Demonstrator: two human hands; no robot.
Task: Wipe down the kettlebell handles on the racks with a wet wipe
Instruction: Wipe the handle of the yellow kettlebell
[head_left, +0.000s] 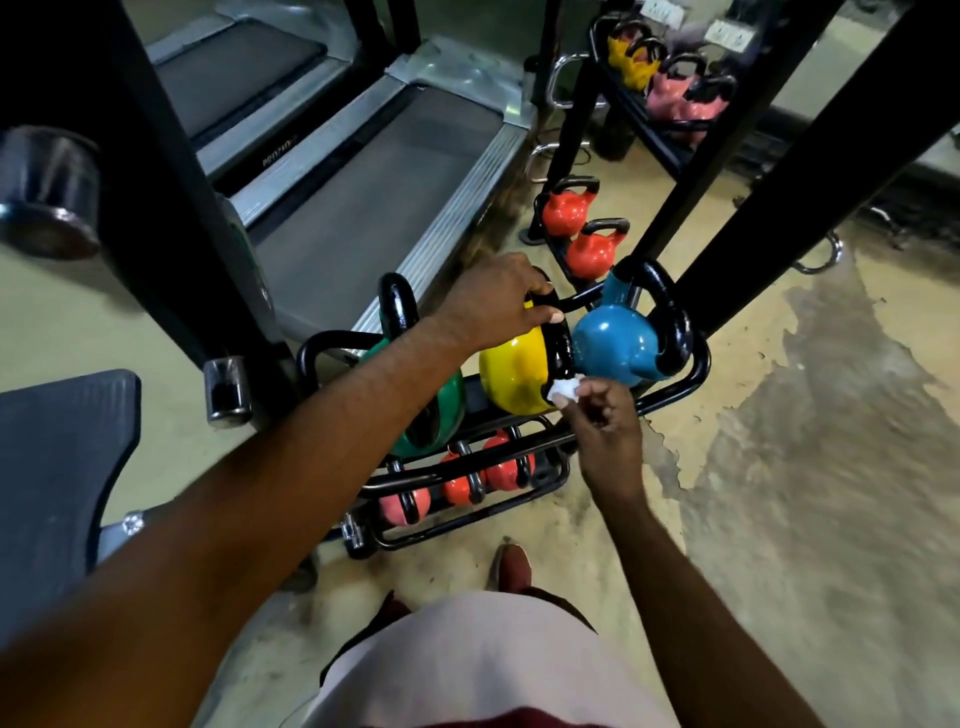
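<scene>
The yellow kettlebell (511, 371) sits on the top tier of the rack (696, 364), between a green kettlebell (441, 410) and a blue kettlebell (615, 343). The left hand (493, 306) steadies its black handle (558, 338), fingers curled over the top. The right hand (602, 426) pinches a wadded white wipe (565, 388) against the handle's lower end, seemingly mid-wipe. Next, the wipe likely needs to travel up around the loop, then on to the blue one.
</scene>
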